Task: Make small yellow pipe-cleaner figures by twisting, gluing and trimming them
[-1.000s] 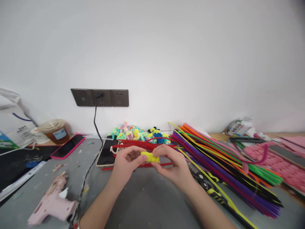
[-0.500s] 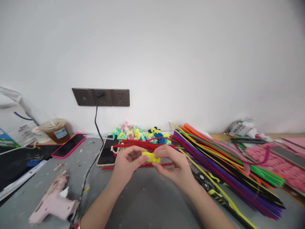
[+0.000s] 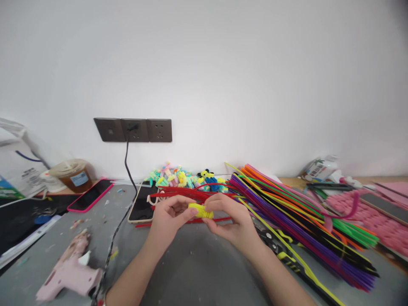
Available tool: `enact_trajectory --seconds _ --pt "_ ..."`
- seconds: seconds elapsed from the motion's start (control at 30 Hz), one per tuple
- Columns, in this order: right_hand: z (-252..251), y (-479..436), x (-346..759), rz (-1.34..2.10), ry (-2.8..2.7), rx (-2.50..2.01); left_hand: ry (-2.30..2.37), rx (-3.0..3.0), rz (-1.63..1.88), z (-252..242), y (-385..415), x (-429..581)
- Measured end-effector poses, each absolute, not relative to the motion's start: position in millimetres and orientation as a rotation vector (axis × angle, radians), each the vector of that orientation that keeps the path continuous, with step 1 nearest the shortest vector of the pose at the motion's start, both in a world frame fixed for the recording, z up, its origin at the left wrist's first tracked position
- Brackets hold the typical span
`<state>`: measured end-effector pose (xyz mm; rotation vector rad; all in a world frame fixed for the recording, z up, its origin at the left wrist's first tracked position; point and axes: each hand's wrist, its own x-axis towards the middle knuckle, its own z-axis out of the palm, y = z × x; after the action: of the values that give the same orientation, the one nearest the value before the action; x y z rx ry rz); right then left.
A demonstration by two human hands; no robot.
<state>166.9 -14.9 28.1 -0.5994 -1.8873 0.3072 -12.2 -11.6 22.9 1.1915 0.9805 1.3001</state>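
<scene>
Between my two hands, above the grey tabletop, is a small coiled yellow pipe cleaner. My left hand pinches its left end with thumb and forefinger. The right end is gripped by the fingertips of my right hand. Just behind the hands lie red pipe cleaners, partly hidden by them, across a phone with a pale case. Beyond these, against the wall, is a heap of small colourful pipe cleaner figures.
Bundled pipe cleaners in many colours fill the right side, over black and yellow pliers. At left are a pink glue gun, its black cord, a pink-edged phone and a lidded drink cup. A pink woven mat lies far right.
The view has shifted slightly. Both hands keep their hold on the yellow coil, with almost no movement.
</scene>
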Motion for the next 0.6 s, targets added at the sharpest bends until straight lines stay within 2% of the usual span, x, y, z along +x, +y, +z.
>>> enact_trajectory --seconds 0.6 --pt "28.4 -14.4 167.5 0.315 -1.901 -0.606 0.977 1.185 1.299 23.6 -11.0 -11.1"
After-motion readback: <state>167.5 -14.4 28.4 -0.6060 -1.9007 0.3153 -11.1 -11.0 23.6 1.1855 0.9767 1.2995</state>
